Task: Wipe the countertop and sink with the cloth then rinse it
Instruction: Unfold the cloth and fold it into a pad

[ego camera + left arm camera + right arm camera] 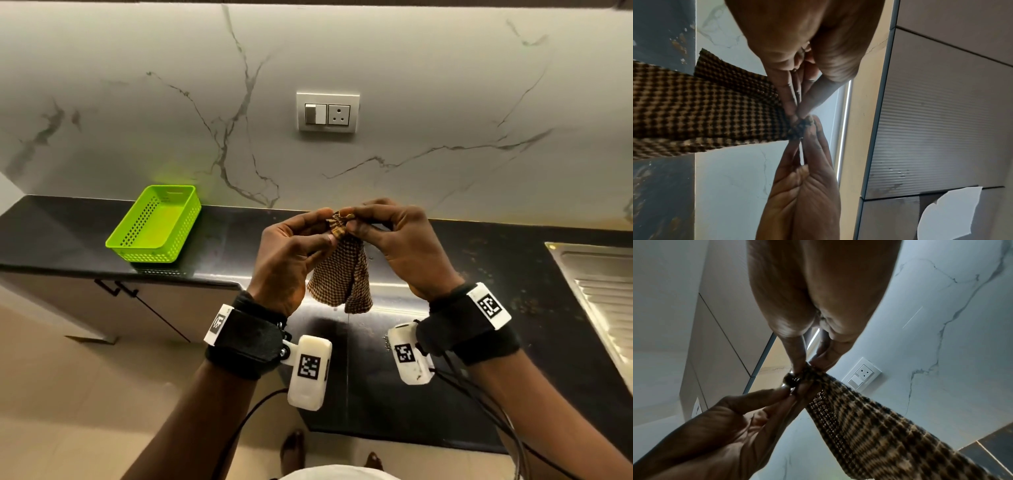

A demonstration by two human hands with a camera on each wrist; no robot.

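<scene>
The bunched top edge of the cloth (pixel 342 270) is pinched by the left hand (pixel 291 253) between thumb and fingertips, and the same gathered edge is pinched from the other side by the right hand (pixel 400 246). The two hands are held close together, their fingertips almost touching over the bunch. In the left wrist view the cloth (pixel 705 113) is seen gripped where the fingers (pixel 791 104) meet it; in the right wrist view the cloth (pixel 869 426) is seen hanging away from the pinch.

The checked brown cloth is held in the air above the dark surface (pixel 513 274), and its lower part hangs free, apart from the surface. A green basket (pixel 156 224) is set on the surface to the left, well apart from the hands. The steel sink (pixel 603 291) is let into the surface at the right edge. A switch plate (pixel 327 111) is fixed to the marble wall (pixel 445 102) behind.
</scene>
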